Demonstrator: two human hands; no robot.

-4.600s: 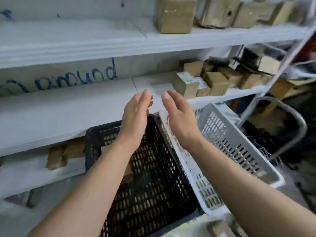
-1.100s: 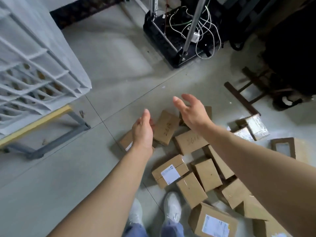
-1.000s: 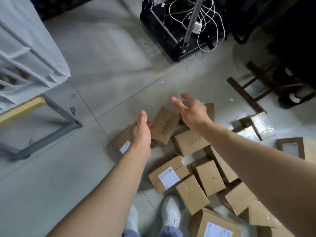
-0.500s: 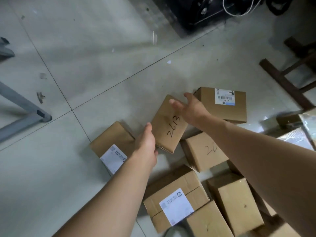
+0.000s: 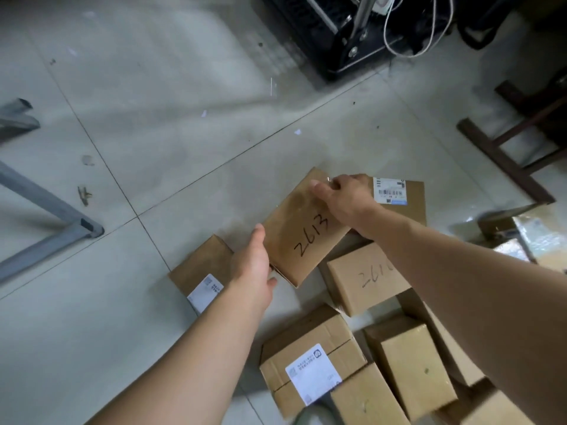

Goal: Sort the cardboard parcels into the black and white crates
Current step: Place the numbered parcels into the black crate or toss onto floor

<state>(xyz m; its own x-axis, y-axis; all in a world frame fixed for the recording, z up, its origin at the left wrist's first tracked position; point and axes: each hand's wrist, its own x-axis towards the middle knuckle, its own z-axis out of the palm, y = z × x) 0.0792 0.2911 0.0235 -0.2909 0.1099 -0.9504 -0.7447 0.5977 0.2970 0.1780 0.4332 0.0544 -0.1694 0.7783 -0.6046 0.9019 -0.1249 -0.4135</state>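
A cardboard parcel marked 2613 [image 5: 302, 230] lies tilted on the heap of parcels on the grey floor. My left hand [image 5: 252, 265] holds its near left corner, thumb under the edge. My right hand [image 5: 345, 197] grips its far right corner with curled fingers. Around it lie several more parcels: one with a white label [image 5: 202, 271] to the left, one with handwriting [image 5: 365, 277] to the right, one with a barcode label [image 5: 399, 197] behind my right hand. Neither crate is in view.
More parcels [image 5: 310, 360] lie near the bottom edge, by my feet. A grey metal frame leg [image 5: 52, 222] crosses the floor at left. A black stand base with cables [image 5: 346, 35] sits at the top. A dark wooden frame [image 5: 506, 161] lies at right.
I turned from the crates at the shelves down to the floor heap. In the last half second both hands closed in on the 2613 parcel and took hold of its corners.
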